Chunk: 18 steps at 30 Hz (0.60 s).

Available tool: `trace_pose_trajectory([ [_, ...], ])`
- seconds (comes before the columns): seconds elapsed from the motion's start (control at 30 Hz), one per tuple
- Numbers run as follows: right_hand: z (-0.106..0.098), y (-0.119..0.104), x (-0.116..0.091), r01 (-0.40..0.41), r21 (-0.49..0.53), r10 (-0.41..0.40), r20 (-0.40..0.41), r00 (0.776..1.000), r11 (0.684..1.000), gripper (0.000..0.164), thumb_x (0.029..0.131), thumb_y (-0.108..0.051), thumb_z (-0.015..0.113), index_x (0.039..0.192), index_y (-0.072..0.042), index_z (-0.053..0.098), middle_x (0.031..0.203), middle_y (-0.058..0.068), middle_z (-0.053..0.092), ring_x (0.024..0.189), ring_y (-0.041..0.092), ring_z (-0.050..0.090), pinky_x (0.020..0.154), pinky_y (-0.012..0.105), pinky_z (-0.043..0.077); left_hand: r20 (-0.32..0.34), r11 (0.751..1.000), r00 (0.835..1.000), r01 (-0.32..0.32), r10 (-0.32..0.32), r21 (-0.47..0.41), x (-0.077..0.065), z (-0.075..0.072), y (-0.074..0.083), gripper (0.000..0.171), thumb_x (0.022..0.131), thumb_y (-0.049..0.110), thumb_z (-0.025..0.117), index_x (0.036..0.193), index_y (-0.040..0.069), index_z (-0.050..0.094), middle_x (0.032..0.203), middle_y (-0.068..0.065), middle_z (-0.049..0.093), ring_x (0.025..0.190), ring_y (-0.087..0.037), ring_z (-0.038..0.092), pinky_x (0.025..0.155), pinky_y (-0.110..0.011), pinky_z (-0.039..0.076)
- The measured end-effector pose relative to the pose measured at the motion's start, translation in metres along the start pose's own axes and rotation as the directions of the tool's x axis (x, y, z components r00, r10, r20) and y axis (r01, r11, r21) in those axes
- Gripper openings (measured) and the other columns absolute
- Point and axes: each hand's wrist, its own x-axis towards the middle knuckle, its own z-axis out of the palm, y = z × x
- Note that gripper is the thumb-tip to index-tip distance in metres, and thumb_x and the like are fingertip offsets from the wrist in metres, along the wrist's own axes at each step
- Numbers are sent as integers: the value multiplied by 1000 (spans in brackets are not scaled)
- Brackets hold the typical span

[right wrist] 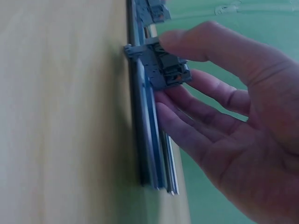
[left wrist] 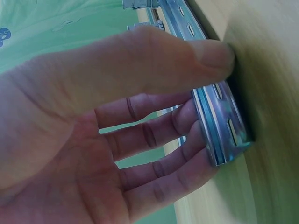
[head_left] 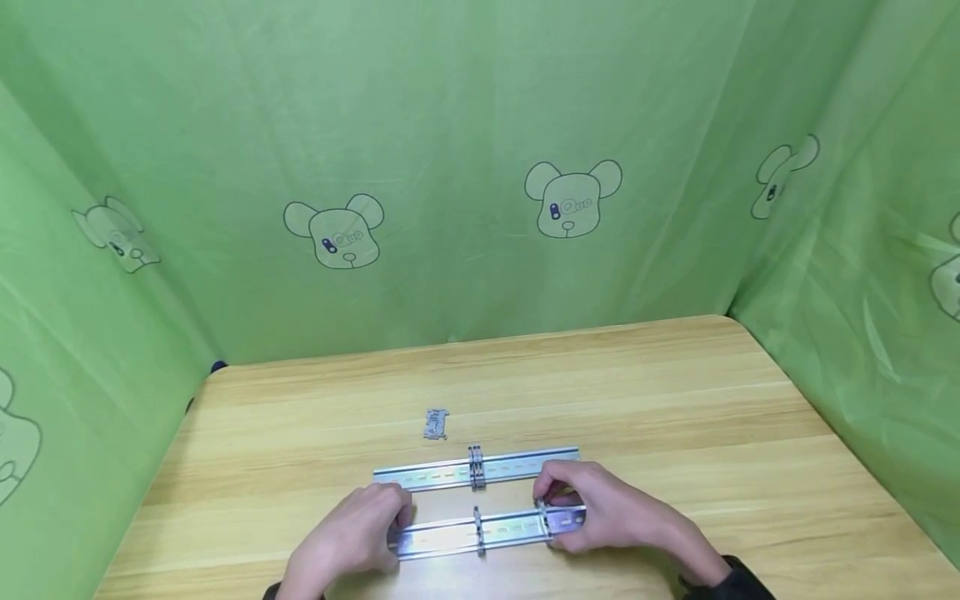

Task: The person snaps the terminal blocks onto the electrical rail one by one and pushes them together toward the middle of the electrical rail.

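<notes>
A slotted metal DIN rail (head_left: 438, 539) lies nearest the person. My left hand (head_left: 352, 529) grips its left end, thumb on one long edge and fingertips on the other, as the left wrist view shows of the rail end (left wrist: 226, 123). At the rail's right part, my right hand (head_left: 615, 508) pinches a thin grey terminal block (right wrist: 161, 65) that sits across the rail. The thumb (right wrist: 175, 41) presses one end of that block, with the other fingers along the rail's far side. Another terminal block (head_left: 479, 531) sits mid-rail, between the hands.
Behind lies a second DIN rail (head_left: 435, 477), roughly parallel, with several grey terminal blocks (head_left: 476, 468) clustered at its middle. A loose grey terminal block (head_left: 436, 423) lies flat farther back on the wooden table (head_left: 637, 375). Green curtains (head_left: 457, 275) with bear prints surround the table.
</notes>
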Motion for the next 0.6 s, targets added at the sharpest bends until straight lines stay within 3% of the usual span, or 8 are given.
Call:
trace_pose_trajectory([
  [0.6,34,-8,22,-1,72,5,-55,998,997,44,76,-4,87,112,-5,63,112,8,68,108,19,69,92,31,56,-1,1000,1000,-6,6,4,0,0,1,40,54,0,87,82,16,64,76,12,53,67,-3,45,61,-23,43],
])
